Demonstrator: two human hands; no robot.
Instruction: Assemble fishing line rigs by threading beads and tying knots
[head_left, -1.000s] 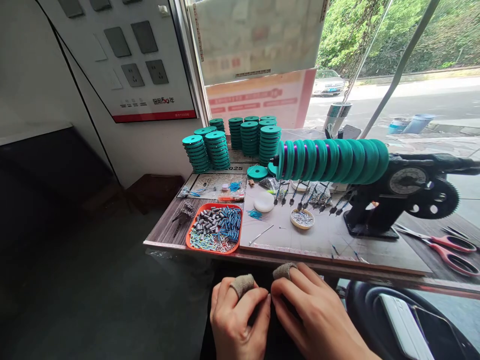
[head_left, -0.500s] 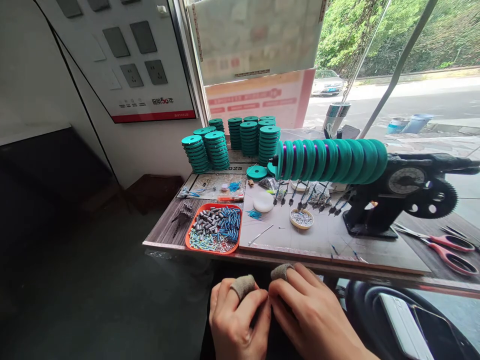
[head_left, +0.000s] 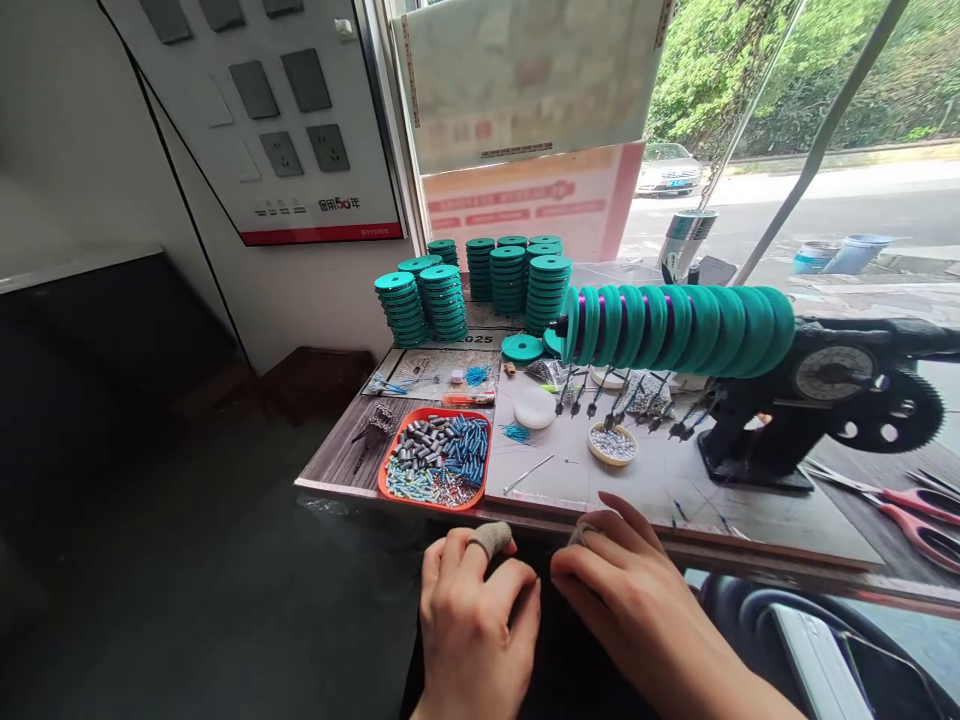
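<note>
My left hand (head_left: 480,625) is low in front of the table edge, thumb and forefinger pinched together, with a cloth finger wrap (head_left: 493,540) on one finger. Just to its right, my right hand (head_left: 626,590) also pinches thumb against forefinger, while other fingers lift away. It wears a similar wrap (head_left: 587,532). Whatever lies in either pinch is too small to make out. Nearest on the table is an orange tray (head_left: 384,482) of grey metal cylinders (head_left: 427,443), blue coiled pieces (head_left: 469,450) and small beads. A round dish (head_left: 613,460) of small pale pieces stands beyond my right hand.
A row of green spools (head_left: 675,325) sits on the shaft of a black geared machine (head_left: 832,370). More green spools (head_left: 442,300) are stacked at the back. Red-handled scissors (head_left: 919,525) lie at right. A phone (head_left: 885,680) rests below the table edge.
My hands have drawn a little apart, the right one moving right and raising some fingers. The whole view has shifted slightly, so the table items appear further right.
</note>
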